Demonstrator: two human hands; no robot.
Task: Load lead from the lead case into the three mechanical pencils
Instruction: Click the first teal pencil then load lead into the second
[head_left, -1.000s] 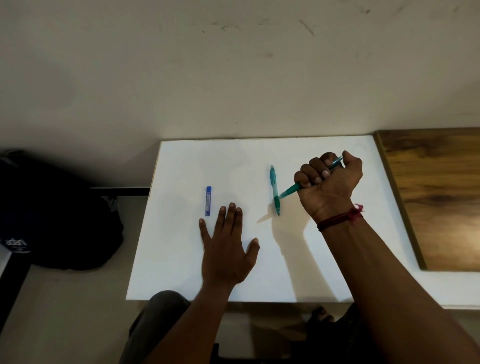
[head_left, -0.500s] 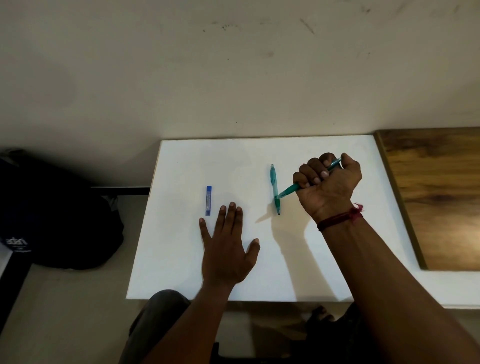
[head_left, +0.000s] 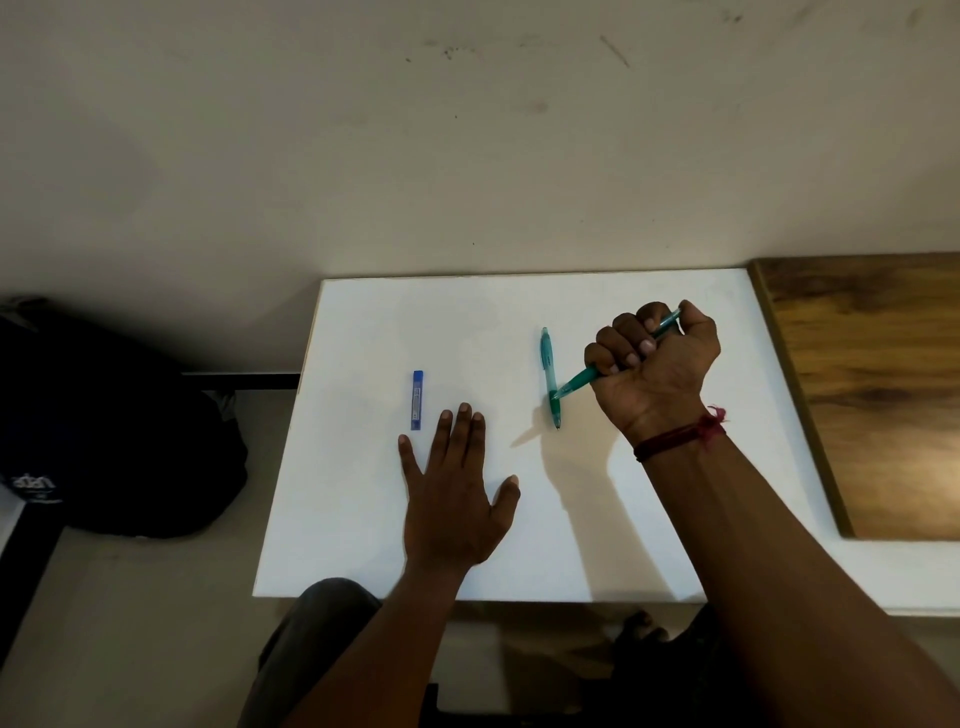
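The slim blue plastic lead case (head_left: 417, 400) lies on the white tabletop (head_left: 358, 530), long axis pointing away, just beyond the flat, released left grip (head_left: 452, 499), the nearer one. The right grip (head_left: 655, 366) clasps a teal mechanical pencil (head_left: 575, 384) slanting over a second teal pencil (head_left: 547, 356).

Your left hand (head_left: 452, 499) lies flat with the palm down. Its fingers are straight and close together, and the thumb is spread to the side. Your right hand (head_left: 654, 364) is closed in a fist around a teal pencil (head_left: 574, 384). Your right forearm (head_left: 779, 545) reaches forward from the lower right. The two hands are apart.
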